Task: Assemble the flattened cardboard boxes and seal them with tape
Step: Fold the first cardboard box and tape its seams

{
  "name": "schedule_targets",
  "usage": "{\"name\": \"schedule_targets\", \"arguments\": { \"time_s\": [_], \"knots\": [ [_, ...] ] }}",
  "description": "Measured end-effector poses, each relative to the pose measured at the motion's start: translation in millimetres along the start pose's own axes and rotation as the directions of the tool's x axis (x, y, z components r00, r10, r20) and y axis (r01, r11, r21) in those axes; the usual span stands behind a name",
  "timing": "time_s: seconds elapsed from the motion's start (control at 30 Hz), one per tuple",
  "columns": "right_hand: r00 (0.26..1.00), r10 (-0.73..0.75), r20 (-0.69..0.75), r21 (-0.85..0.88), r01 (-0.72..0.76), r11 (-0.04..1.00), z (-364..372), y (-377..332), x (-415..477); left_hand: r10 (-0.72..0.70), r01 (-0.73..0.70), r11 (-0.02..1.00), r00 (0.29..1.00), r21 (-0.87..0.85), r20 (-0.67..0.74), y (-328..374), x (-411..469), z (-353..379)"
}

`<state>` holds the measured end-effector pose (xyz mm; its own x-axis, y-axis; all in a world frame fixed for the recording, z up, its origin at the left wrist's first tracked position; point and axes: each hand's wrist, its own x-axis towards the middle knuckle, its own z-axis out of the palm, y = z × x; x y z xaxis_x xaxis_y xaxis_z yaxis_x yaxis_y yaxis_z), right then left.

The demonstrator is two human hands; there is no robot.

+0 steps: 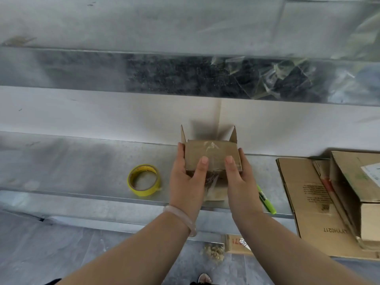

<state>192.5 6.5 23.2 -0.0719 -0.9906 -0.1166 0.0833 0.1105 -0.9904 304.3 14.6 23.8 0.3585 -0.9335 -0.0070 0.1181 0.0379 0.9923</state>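
small cardboard box [212, 156], gripped by both hands

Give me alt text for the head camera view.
The left hand and right hand grip a small cardboard box at a grey ledge, thumbs on its taped face. A yellow tape roll lies left of it; a green marker and flattened cardboard boxes lie right.
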Motion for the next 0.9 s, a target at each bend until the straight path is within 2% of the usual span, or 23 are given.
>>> {"name": "schedule_targets", "arguments": {
  "time_s": [0.1,0.2,0.27,0.33,0.4,0.47,0.63,0.7,0.8,0.9],
  "knots": [
    [0.996,-0.052,-0.066,-0.077,0.047,0.996,4,3,4,0.020,-0.017,0.998,0.998,0.053,-0.052,-4,1,3],
    [0.994,-0.030,-0.106,-0.018,0.029,0.999,5,3,4,0.045,-0.037,0.995,0.995,0.088,-0.091,-4,2,3],
    [0.993,0.019,-0.120,0.000,-0.019,1.000,4,1,4,0.026,-0.022,0.999,0.992,0.039,-0.120,-5,3,3],
    [0.993,0.056,-0.108,0.011,-0.055,0.998,0,0,5,-0.013,0.010,0.999,0.996,-0.036,-0.088,-4,4,2],
    [0.995,0.075,-0.065,-0.001,-0.075,0.997,0,-3,3,0.008,-0.009,0.999,0.999,-0.031,-0.032,-2,2,1],
    [0.999,0.042,-0.010,0.006,-0.042,0.999,1,-1,3,0.059,-0.059,0.998,0.998,0.022,-0.010,-3,0,1],
    [0.991,-0.113,-0.073,-0.084,0.106,0.991,1,12,2,0.146,-0.148,0.977,0.989,0.156,0.024,-13,3,-4],
    [0.987,-0.135,-0.086,-0.067,0.130,0.989,1,14,0,0.179,-0.183,0.967,0.983,0.180,0.034,-12,1,-5],
    [0.996,-0.064,-0.069,0.017,0.066,0.998,0,14,1,0.147,-0.150,0.985,0.989,0.091,0.034,-11,2,-6],
    [0.993,0.101,-0.062,0.115,-0.094,0.989,-1,10,2,0.061,-0.060,0.998,0.996,-0.026,0.061,-11,2,-6]
  ]
}}
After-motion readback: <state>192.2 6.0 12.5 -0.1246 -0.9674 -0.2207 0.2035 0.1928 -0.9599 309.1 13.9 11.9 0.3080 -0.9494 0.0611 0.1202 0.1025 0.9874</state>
